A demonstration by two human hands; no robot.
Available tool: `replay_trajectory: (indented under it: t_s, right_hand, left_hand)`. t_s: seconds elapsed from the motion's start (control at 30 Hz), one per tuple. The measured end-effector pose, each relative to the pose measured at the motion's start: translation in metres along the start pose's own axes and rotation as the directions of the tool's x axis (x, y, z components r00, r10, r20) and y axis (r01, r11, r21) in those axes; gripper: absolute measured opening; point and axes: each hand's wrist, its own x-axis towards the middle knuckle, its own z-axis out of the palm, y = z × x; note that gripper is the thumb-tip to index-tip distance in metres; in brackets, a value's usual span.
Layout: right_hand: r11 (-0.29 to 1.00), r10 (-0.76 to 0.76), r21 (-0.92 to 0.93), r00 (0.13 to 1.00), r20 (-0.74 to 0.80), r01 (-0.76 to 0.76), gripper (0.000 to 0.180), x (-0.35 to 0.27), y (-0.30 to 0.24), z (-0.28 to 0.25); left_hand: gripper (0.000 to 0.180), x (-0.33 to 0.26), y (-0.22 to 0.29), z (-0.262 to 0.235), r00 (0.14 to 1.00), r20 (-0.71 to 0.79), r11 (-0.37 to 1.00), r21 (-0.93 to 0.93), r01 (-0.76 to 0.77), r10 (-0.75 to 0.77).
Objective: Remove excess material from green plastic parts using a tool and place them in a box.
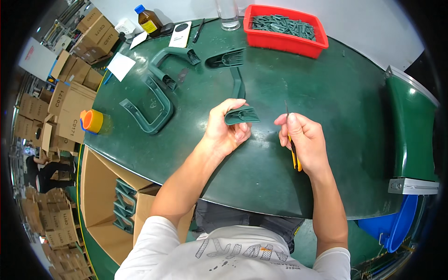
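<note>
My left hand (223, 128) is closed around a dark green U-shaped plastic handle (242, 115), raised over the table. One ribbed, hollow end shows at my fingertips; its bar and other end reach away past my fingers. To the right, my right hand (305, 142) grips a yellow-and-black utility knife (294, 156). The thin blade points up and away from me, apart from the handle. Two similar green handles lie on the table at the left: a U-shaped one (164, 114) nearer me and a second one (163, 58) behind it.
A red bin (287, 46) of small green pieces stands at the back of the green table (350, 140). A brown bottle (149, 22) and clear cylinder (227, 16) are also there. An orange-topped container (93, 121) sits at the left edge, above an open carton (100, 196) holding green handles.
</note>
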Motion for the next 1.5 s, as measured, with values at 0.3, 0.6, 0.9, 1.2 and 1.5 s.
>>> replay_trajectory:
  t_s: [0.3, 0.6, 0.9, 1.2, 1.5]
  right_hand:
    - [0.978, -0.107, -0.183, 0.994, -0.038, 0.098, 0.026, -0.002, -0.005, 0.006]
    - [0.876, -0.287, -0.391, 0.957, 0.049, 0.283, 0.025, -0.021, -0.022, 0.006]
    - [0.955, -0.189, -0.238, 0.982, -0.025, 0.178, 0.029, -0.022, -0.029, 0.002]
    - [0.946, -0.199, -0.261, 0.980, -0.004, 0.191, 0.026, -0.022, -0.029, 0.004]
    - [0.914, -0.167, -0.374, 0.986, 0.010, 0.159, 0.029, -0.023, -0.032, -0.004]
  left_hand:
    - [0.028, 0.001, 0.000, -0.002, 0.997, 0.063, 0.999, 0.011, 0.045, -0.046]
    - [0.019, -0.004, -0.003, 0.003, 0.992, -0.012, 0.899, 0.420, 0.121, -0.128]
    - [0.016, -0.006, -0.004, 0.008, 0.993, -0.033, 0.870, 0.479, 0.112, -0.109]
    - [0.017, -0.008, -0.005, 0.008, 0.995, -0.041, 0.857, 0.505, 0.101, -0.094]
    - [0.014, -0.006, -0.012, 0.020, 0.997, -0.081, 0.823, 0.566, 0.052, -0.007]
